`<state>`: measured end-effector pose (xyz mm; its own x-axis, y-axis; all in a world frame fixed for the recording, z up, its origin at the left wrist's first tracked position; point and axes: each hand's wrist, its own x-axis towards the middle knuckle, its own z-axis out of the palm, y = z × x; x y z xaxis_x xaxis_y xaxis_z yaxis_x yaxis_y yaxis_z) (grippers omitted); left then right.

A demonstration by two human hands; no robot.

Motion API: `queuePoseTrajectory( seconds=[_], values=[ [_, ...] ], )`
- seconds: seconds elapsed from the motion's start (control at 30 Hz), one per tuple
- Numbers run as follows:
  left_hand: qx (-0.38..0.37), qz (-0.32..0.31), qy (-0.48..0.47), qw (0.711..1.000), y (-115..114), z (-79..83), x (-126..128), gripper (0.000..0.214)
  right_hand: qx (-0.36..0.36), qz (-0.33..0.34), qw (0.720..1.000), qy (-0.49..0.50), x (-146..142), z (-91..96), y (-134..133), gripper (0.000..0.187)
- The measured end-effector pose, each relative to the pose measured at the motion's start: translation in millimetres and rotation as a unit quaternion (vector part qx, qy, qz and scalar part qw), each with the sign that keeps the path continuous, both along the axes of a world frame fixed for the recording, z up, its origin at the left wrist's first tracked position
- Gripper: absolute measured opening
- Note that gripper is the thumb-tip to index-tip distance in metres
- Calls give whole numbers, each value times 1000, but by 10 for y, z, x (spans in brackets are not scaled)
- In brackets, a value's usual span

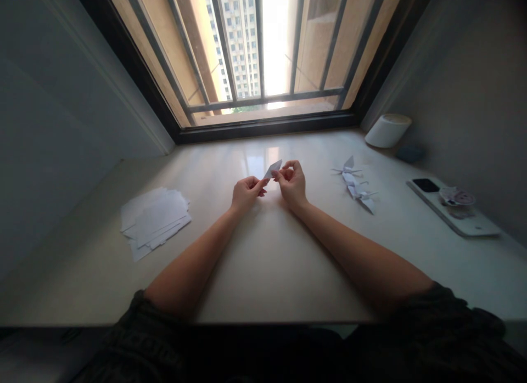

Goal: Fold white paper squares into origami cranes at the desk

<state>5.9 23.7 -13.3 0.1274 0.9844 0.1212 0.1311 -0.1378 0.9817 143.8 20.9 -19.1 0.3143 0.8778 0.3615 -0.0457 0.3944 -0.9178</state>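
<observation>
Both my hands meet over the middle of the pale table [263,262], pinching one small folded piece of white paper [274,168]. My left hand [246,192] grips its lower left end with closed fingers. My right hand [293,182] pinches the right side, fingers curled. The paper's pointed tip sticks up between the hands, just above the table top.
A loose stack of white sheets [154,221] lies at the left. Folded paper cranes [356,186] sit at the right. Further right lie a white phone [453,207] with a small round object on it, and a white roll [387,130] near the window.
</observation>
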Motion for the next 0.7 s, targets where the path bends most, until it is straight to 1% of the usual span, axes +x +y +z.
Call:
queuePoseTrajectory(
  seconds=[0.17, 0.33, 0.7],
  values=[
    [-3, -2, 44, 999, -20, 31, -9, 44, 3, -11, 1000, 6, 4, 16, -2, 27],
    [2, 1, 47, 999, -33, 44, -14, 45, 3, -9, 1000, 3, 2, 23, -9, 28],
    [20, -10, 93, 995, -33, 32, -26, 43, -14, -18, 1000, -6, 27, 17, 3, 29]
  ],
)
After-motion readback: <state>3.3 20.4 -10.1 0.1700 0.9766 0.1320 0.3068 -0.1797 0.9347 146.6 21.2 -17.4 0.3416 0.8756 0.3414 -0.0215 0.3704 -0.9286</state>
